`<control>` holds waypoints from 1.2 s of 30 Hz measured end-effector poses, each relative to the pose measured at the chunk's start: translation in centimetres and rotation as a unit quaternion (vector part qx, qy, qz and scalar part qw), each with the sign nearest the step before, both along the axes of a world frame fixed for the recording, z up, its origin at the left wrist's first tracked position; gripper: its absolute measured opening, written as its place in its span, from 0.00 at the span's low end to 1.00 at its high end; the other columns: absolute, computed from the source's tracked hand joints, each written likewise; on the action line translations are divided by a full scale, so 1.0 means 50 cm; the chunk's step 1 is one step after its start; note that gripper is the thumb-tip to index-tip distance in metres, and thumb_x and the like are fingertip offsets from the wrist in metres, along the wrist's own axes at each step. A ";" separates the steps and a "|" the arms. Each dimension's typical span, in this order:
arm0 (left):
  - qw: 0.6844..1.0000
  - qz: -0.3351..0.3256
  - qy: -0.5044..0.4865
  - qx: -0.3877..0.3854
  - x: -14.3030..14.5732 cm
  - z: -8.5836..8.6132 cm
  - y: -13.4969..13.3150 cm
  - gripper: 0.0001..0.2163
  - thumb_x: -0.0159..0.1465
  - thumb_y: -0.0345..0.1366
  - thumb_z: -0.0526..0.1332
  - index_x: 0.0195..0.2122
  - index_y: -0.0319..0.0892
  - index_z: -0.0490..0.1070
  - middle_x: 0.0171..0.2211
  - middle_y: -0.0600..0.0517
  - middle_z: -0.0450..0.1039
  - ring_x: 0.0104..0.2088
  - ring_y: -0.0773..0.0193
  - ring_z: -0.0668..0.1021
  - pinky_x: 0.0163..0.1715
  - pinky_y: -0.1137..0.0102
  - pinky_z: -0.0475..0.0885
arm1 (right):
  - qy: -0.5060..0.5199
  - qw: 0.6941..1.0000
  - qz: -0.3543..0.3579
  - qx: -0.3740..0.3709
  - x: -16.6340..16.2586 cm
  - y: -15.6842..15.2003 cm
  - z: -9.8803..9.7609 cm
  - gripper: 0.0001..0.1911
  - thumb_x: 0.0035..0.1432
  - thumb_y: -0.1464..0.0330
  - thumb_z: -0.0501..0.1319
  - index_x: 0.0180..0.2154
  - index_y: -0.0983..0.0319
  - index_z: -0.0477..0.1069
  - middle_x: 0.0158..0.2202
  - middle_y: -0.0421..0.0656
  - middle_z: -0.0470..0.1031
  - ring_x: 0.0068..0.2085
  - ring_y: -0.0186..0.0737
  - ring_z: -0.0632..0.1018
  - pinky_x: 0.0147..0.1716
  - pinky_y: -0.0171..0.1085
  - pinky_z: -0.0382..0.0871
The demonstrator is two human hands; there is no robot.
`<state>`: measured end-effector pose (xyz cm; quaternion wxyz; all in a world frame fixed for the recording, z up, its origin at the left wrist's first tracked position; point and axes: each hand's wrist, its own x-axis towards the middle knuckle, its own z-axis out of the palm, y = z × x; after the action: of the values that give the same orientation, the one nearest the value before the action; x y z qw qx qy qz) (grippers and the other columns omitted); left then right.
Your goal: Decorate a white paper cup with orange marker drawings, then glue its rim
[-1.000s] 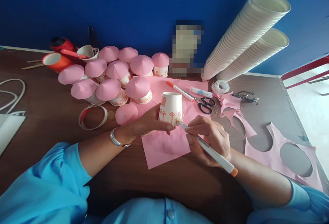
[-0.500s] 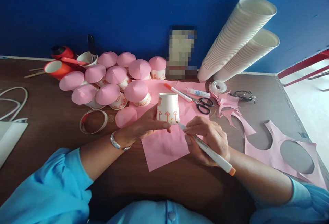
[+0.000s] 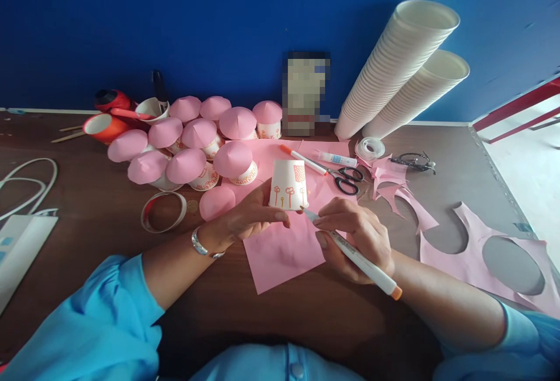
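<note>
From here, left grip is holding inverted paper cup above pink sheet; right grip is pinching marker near cup's rim. Looking light, crushable; rim's probably best hold.

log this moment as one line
left hand: holds white cup, rim down | right hand: holds marker, tip near cup's lower edge | nearby: scissors, pink paper

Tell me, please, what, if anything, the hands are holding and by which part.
The left hand holds the decorated paper cup near its lower edge; the right hand holds the white marker near its tip.
</note>
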<state>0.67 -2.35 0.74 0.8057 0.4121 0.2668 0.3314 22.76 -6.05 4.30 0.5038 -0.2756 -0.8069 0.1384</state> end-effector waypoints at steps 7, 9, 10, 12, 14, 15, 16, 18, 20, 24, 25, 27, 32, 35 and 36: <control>0.999 -0.022 0.034 0.021 0.006 0.005 0.005 0.15 0.60 0.39 0.74 0.44 0.43 0.74 0.37 0.51 0.77 0.37 0.64 0.77 0.39 0.69 0.74 | -0.016 1.000 -0.013 0.001 -0.002 0.005 -0.001 0.12 0.59 0.80 0.61 0.42 0.61 0.70 0.29 0.42 0.76 0.28 0.38 0.79 0.24 0.35 0.74; 0.999 -0.028 0.035 0.026 0.007 0.007 0.006 0.14 0.61 0.39 0.74 0.44 0.42 0.74 0.39 0.51 0.77 0.38 0.63 0.78 0.40 0.68 0.74 | -0.023 1.000 -0.015 -0.001 -0.002 0.005 -0.001 0.11 0.59 0.79 0.61 0.42 0.61 0.70 0.29 0.43 0.76 0.28 0.38 0.79 0.24 0.35 0.74; 0.998 -0.031 0.034 0.030 0.007 0.007 0.006 0.14 0.61 0.39 0.73 0.44 0.42 0.74 0.39 0.51 0.77 0.38 0.64 0.78 0.40 0.68 0.74 | -0.025 1.000 -0.017 -0.002 -0.003 0.005 -0.001 0.10 0.60 0.79 0.61 0.42 0.61 0.70 0.29 0.43 0.76 0.28 0.38 0.79 0.25 0.35 0.74; 0.998 -0.035 0.033 0.034 0.008 0.007 0.006 0.12 0.62 0.39 0.72 0.43 0.41 0.75 0.39 0.51 0.77 0.39 0.64 0.77 0.41 0.68 0.74 | -0.027 0.999 -0.017 -0.004 -0.003 0.005 -0.002 0.10 0.60 0.80 0.61 0.41 0.62 0.70 0.28 0.43 0.76 0.27 0.38 0.79 0.25 0.34 0.73; 0.998 -0.035 0.037 0.034 0.009 0.009 0.006 0.12 0.62 0.39 0.73 0.42 0.41 0.75 0.37 0.51 0.77 0.39 0.64 0.77 0.41 0.68 0.74 | -0.032 0.999 -0.016 -0.007 -0.003 0.004 -0.003 0.09 0.60 0.79 0.61 0.41 0.62 0.70 0.29 0.44 0.76 0.27 0.38 0.79 0.25 0.34 0.73; 0.998 -0.034 0.039 0.033 0.010 0.011 0.006 0.13 0.61 0.39 0.73 0.42 0.41 0.75 0.37 0.52 0.76 0.38 0.64 0.77 0.41 0.68 0.74 | -0.035 0.999 -0.017 -0.009 -0.003 0.004 -0.004 0.10 0.60 0.79 0.61 0.41 0.62 0.70 0.29 0.43 0.76 0.28 0.38 0.79 0.25 0.34 0.73; 0.998 -0.032 0.041 0.032 0.011 0.013 0.006 0.13 0.61 0.40 0.74 0.42 0.41 0.74 0.36 0.52 0.76 0.38 0.64 0.77 0.41 0.68 0.74 | -0.037 0.999 -0.018 -0.010 -0.003 0.003 -0.004 0.10 0.60 0.79 0.61 0.41 0.61 0.70 0.29 0.43 0.77 0.28 0.38 0.79 0.25 0.34 0.73; 0.998 -0.032 0.042 0.033 0.012 0.018 0.006 0.15 0.59 0.41 0.74 0.41 0.41 0.74 0.36 0.52 0.76 0.37 0.64 0.76 0.40 0.68 0.74 | -0.037 0.999 -0.023 -0.012 -0.003 0.003 -0.005 0.11 0.59 0.79 0.61 0.42 0.60 0.70 0.29 0.43 0.77 0.28 0.38 0.80 0.25 0.34 0.74; 0.998 -0.033 0.049 0.037 0.012 0.020 0.006 0.15 0.60 0.41 0.74 0.41 0.41 0.74 0.36 0.52 0.76 0.37 0.64 0.76 0.40 0.67 0.74 | -0.035 0.999 -0.024 -0.011 -0.003 0.004 -0.005 0.11 0.60 0.79 0.61 0.42 0.60 0.70 0.29 0.42 0.77 0.28 0.38 0.80 0.25 0.34 0.74; 0.997 -0.034 0.052 0.040 0.012 0.023 0.006 0.14 0.60 0.41 0.74 0.42 0.41 0.74 0.36 0.52 0.76 0.38 0.64 0.77 0.40 0.68 0.74 | -0.037 0.999 -0.025 -0.010 -0.006 0.005 -0.006 0.10 0.61 0.79 0.60 0.42 0.60 0.70 0.29 0.42 0.78 0.28 0.38 0.80 0.25 0.35 0.75; 0.998 -0.035 0.047 0.039 0.012 0.024 0.006 0.15 0.60 0.40 0.74 0.42 0.41 0.74 0.36 0.52 0.76 0.37 0.64 0.77 0.40 0.68 0.74 | -0.037 0.999 -0.026 -0.011 -0.006 0.005 -0.006 0.10 0.61 0.78 0.60 0.42 0.60 0.70 0.29 0.42 0.78 0.28 0.38 0.80 0.25 0.35 0.75; 0.998 -0.033 0.040 0.036 0.014 0.026 0.005 0.15 0.60 0.40 0.74 0.43 0.41 0.73 0.36 0.51 0.76 0.37 0.64 0.77 0.39 0.68 0.74 | -0.039 0.999 -0.028 -0.015 -0.007 0.005 -0.005 0.10 0.61 0.78 0.60 0.41 0.60 0.70 0.29 0.42 0.78 0.28 0.38 0.80 0.25 0.35 0.75; 0.999 -0.013 0.039 0.022 0.015 0.024 0.003 0.18 0.59 0.38 0.75 0.46 0.42 0.73 0.38 0.51 0.78 0.38 0.62 0.78 0.40 0.67 0.75 | -0.043 0.999 -0.026 -0.019 -0.007 0.004 -0.005 0.11 0.59 0.79 0.60 0.41 0.60 0.71 0.29 0.42 0.79 0.28 0.38 0.80 0.26 0.34 0.75; 0.999 -0.019 0.036 0.022 0.014 0.020 0.003 0.17 0.59 0.39 0.75 0.45 0.41 0.74 0.40 0.49 0.78 0.39 0.62 0.78 0.41 0.67 0.75 | -0.045 0.998 -0.026 -0.026 -0.007 0.004 -0.003 0.11 0.59 0.80 0.60 0.41 0.59 0.71 0.30 0.42 0.80 0.28 0.37 0.80 0.26 0.34 0.75; 0.999 -0.022 0.037 0.020 0.014 0.021 0.002 0.16 0.59 0.38 0.75 0.45 0.41 0.74 0.41 0.49 0.79 0.40 0.61 0.78 0.41 0.66 0.75 | -0.047 0.998 -0.026 -0.028 -0.008 0.004 -0.003 0.11 0.59 0.79 0.60 0.41 0.59 0.71 0.30 0.41 0.80 0.28 0.37 0.80 0.26 0.34 0.74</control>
<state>1.37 -2.24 1.78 0.7937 0.4458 0.2812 0.3036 22.38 -5.87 4.15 0.4609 -0.3170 -0.8179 0.1345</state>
